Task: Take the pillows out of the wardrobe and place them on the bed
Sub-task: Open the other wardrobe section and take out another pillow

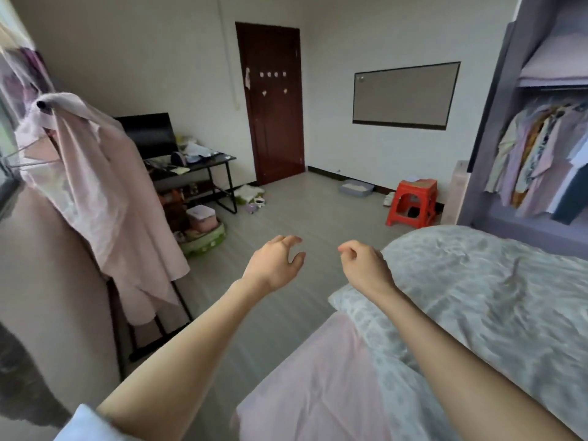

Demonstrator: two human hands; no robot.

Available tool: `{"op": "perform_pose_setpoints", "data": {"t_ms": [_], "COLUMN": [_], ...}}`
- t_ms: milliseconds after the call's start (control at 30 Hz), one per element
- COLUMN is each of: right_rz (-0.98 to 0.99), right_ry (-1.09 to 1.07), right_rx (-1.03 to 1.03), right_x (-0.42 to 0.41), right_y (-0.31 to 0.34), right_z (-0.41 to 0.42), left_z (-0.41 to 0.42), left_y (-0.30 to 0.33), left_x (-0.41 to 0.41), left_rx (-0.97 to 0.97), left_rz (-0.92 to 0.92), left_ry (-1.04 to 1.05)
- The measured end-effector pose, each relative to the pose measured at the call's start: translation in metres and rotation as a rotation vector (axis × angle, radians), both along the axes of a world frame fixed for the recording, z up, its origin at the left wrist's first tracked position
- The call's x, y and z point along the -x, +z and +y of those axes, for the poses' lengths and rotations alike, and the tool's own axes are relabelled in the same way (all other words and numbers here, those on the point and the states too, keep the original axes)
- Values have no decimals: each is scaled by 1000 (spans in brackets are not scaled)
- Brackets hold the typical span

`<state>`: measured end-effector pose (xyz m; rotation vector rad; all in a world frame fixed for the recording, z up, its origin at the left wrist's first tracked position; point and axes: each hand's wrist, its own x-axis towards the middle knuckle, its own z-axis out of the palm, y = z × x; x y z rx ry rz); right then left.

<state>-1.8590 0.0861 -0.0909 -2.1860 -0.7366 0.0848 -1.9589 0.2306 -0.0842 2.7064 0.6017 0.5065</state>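
In the head view, both bare forearms are being held out forward above the near edge of the bed (477,297). The left hand (273,265) is being kept over the floor, off the bed's left edge, with its fingers spread and curled and nothing between them. The right hand (366,265) is being held over the bed's left edge, its fingers loosely folded inward around nothing.

A pale patterned pillow (369,316) is seen lying at the bed's left edge, under the right forearm, beside a pink cover (318,393) at the near corner. The wardrobe (541,138) is standing open past the bed's far right corner, with clothes hanging on its rail and folded bedding stacked on the shelf above; whether any of that is a pillow cannot be told. A red stool (412,202) is standing near the bed's far edge.
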Motion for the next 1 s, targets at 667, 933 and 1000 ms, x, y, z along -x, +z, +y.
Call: {"op": "perform_pose_setpoints", "data": {"t_ms": [667, 933, 1000], "right_rz": [-18, 4, -5], "right_ry": [-174, -358, -408], "right_rx": [61, 73, 75], "right_x": [-164, -252, -278], "right_y": [0, 10, 14], "right_z": [414, 512, 522], "left_z": [426, 550, 564], "left_y": [7, 16, 20], "left_x": [-185, -294, -331], "left_rx": [9, 17, 21], "left_rz": [-21, 2, -5], "left_ry": [-150, -305, -353]}}
